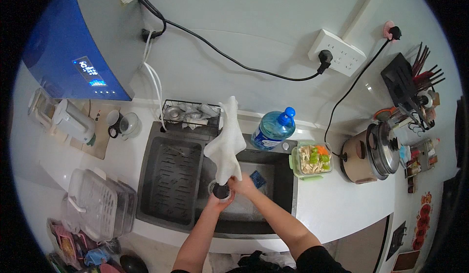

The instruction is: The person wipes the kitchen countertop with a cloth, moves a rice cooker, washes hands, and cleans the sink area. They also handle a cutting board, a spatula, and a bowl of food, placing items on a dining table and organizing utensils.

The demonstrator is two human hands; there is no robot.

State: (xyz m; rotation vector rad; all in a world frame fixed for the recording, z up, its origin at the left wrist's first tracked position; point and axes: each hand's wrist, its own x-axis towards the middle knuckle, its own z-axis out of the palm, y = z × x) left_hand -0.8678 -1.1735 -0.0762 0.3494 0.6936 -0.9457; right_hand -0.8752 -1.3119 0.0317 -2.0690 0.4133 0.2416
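Observation:
My left hand (222, 202) holds a small round container (221, 191) with a dark top and a pale rim, over the sink basin (245, 209). Close beside it, my right hand (242, 185) is at the lower end of a white cloth (228, 144). Whether the right fingers grip the cloth or the container is hidden. The cloth hangs in a long strip above the basin, over what may be the faucet, which it covers. A dark blue scouring pad (258, 179) lies in the basin to the right of my hands.
A grey ridged drainboard (170, 181) fills the sink's left side. Behind stand a wire basket (190, 117) and a large blue-capped water bottle (273, 130). To the right are a glass food box (315, 158) and an electric cooker (368, 155). Plastic bins (102, 203) stand left.

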